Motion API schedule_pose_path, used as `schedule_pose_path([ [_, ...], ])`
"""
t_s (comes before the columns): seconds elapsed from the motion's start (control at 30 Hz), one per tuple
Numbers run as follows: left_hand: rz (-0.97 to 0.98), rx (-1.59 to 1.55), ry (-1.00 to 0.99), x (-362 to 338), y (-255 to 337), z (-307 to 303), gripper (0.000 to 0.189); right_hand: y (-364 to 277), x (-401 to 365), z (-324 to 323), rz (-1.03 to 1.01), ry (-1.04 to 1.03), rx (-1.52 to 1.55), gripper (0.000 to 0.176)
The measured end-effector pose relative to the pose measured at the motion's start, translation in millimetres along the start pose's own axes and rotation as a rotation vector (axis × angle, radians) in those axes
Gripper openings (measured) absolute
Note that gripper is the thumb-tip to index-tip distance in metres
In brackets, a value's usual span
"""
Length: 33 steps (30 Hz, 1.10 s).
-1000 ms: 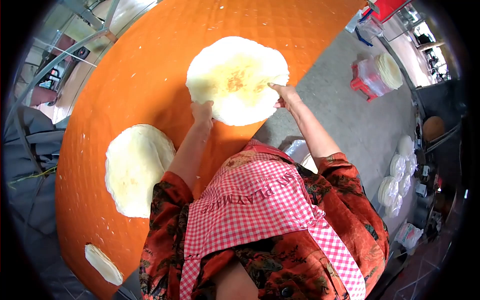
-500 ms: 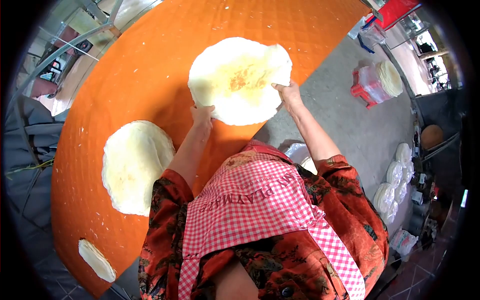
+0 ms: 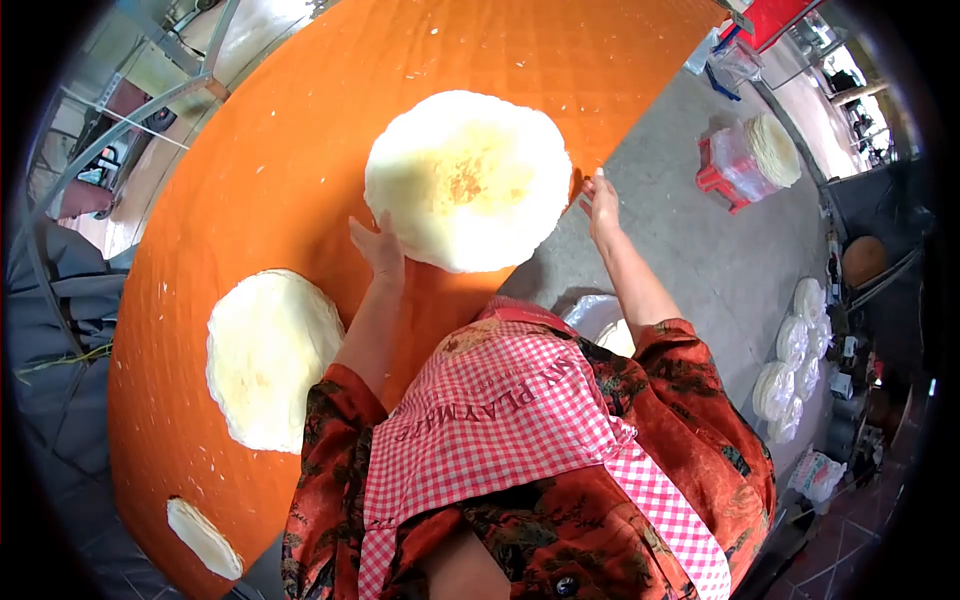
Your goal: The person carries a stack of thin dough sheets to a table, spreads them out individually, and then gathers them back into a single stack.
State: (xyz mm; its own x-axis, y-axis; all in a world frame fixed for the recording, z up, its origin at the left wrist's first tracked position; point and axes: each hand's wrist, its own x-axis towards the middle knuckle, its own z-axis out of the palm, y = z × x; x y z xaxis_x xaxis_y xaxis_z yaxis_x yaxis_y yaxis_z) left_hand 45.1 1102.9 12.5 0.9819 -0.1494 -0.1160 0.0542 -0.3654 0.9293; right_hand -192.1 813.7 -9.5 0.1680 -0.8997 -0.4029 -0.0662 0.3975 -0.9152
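Observation:
A large round flatbread (image 3: 465, 180), pale with browned patches in its middle, lies on the orange-covered table (image 3: 270, 170) near its edge. My left hand (image 3: 380, 248) is at the bread's lower left rim, fingers spread and thumb against the edge. Off the right rim, my right hand (image 3: 602, 205) is held apart from the bread with its fingers stretched out and nothing in them. Closer to my left forearm rests a second round flatbread or stack (image 3: 270, 355). A smaller-looking pale stack (image 3: 203, 538) sits at the table's lower left.
On the grey floor at right, a red stool (image 3: 720, 180) bears a stack of flatbreads (image 3: 772, 150). Several plastic-wrapped stacks (image 3: 790, 365) lie farther down. A plastic-lined container (image 3: 592, 312) stands beside my apron. Metal poles (image 3: 125, 110) rise beyond the left table edge.
Both hands have let go of the large flatbread, whose right edge now lies flat. The right hand has drawn away to the right; the left hand's fingers have spread.

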Motion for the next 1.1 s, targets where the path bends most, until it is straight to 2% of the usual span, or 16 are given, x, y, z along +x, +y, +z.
schedule_pose_path([
  [0.1, 0.145, -0.315, -0.198, 15.1, -17.6, 17.7, 0.074, 21.7, 17.8, 14.9, -0.458, 0.097, -0.147, 0.055],
  [0.13, 0.225, -0.178, -0.188, 17.1, -25.2, 24.8, 0.074, 19.6, 12.6, 16.7, -0.532, 0.067, -0.321, 0.062],
  [0.2, 0.372, 0.106, -0.149, 15.4, -39.8, 31.8, 0.073, -11.4, -17.0, 33.9, -0.748, 0.032, -0.643, 0.062],
  [0.23, 0.367, 0.130, -0.151, 14.9, -43.4, 28.9, 0.073, -16.3, -20.4, 42.6, -0.882, 0.001, -0.742, 0.062],
  [0.33, 0.351, 0.133, -0.140, 12.9, -43.7, 27.0, 0.073, -42.4, -25.2, 58.1, -0.913, 0.028, -1.021, 0.063],
  [0.43, 0.306, 0.077, -0.098, -0.8, -34.2, 33.9, 0.074, -19.9, -0.2, 76.1, -0.799, -0.156, -0.776, 0.065],
  [0.5, 0.264, 0.134, -0.036, -5.2, -22.8, 42.2, 0.075, -9.2, -3.0, 80.0, -0.808, -0.220, -0.975, 0.067],
  [0.6, 0.208, 0.219, -0.054, -7.8, -16.7, 35.6, 0.078, -11.8, -1.7, 73.7, -0.802, -0.268, -0.967, 0.067],
  [0.67, 0.331, 0.309, 0.000, -9.8, -12.2, 27.3, 0.077, -23.7, -1.7, 69.6, -0.794, -0.274, -1.073, 0.067],
  [0.7, 0.393, 0.355, 0.024, -8.9, -6.0, 25.0, 0.076, -38.4, -7.9, 72.4, -0.856, -0.242, -1.158, 0.068],
  [0.77, 0.596, 0.633, -0.065, -14.2, 35.5, 20.8, 0.073, -71.1, -21.6, 81.0, -0.980, -0.187, -1.336, 0.070],
  [0.8, 0.695, 0.772, -0.113, -16.6, 46.9, 21.8, 0.072, -73.5, -18.8, 84.8, -1.066, -0.238, -1.282, 0.071],
  [0.9, 0.830, 0.929, -0.191, -4.4, 39.0, 36.5, 0.074, -62.7, -10.0, 103.0, -1.121, -0.345, -1.403, 0.068],
  [1.0, 0.627, 0.945, -0.305, 11.1, 17.7, 35.8, 0.079, -28.4, 15.6, 106.7, -1.165, -0.378, -1.394, 0.068],
  [1.07, 0.749, 0.727, -0.263, 23.3, -9.2, 41.9, 0.080, -17.1, 31.5, 109.1, -1.186, -0.431, -1.381, 0.068],
  [1.1, 0.749, 0.649, -0.235, 23.0, -17.6, 43.1, 0.082, -16.5, 30.1, 110.5, -1.184, -0.487, -1.357, 0.068],
])
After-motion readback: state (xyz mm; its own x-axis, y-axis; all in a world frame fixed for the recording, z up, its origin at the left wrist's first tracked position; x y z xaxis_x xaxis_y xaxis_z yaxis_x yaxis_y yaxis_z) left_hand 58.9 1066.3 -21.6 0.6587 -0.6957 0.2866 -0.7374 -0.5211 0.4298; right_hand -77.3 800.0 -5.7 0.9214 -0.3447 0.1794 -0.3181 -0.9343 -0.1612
